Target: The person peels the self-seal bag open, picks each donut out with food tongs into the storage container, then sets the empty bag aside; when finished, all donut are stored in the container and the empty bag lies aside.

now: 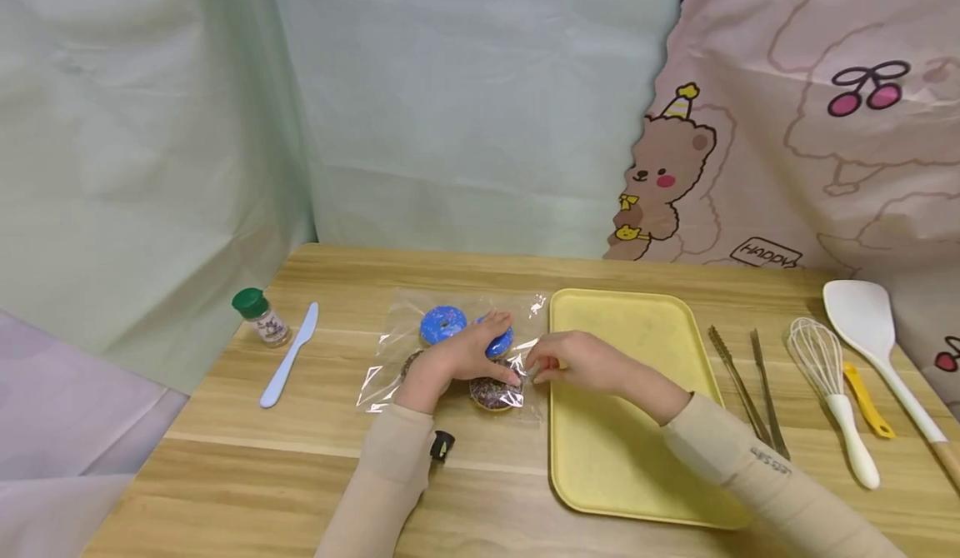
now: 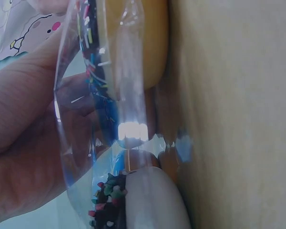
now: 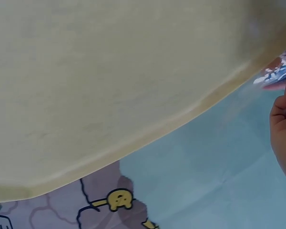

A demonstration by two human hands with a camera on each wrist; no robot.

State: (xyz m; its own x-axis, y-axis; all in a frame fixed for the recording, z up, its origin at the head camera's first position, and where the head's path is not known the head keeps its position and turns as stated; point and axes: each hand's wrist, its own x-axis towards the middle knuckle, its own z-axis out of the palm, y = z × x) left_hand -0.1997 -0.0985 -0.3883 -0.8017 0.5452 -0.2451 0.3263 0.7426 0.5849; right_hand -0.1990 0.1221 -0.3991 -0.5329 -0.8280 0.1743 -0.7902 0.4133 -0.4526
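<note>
Sleeved left hand (image 1: 461, 356) presses our doughnut bag (image 1: 397, 350); right hand (image 1: 573, 362) pinches its opening. Next, we judge: widen it.

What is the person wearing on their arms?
Both arms are covered by long, snug beige sleeves that end at the wrists. The right sleeve has small dark lettering printed along the forearm, too small to read. A small black device sits at the wrist of the left sleeve. The left hand and right hand are bare, with no gloves.
</note>
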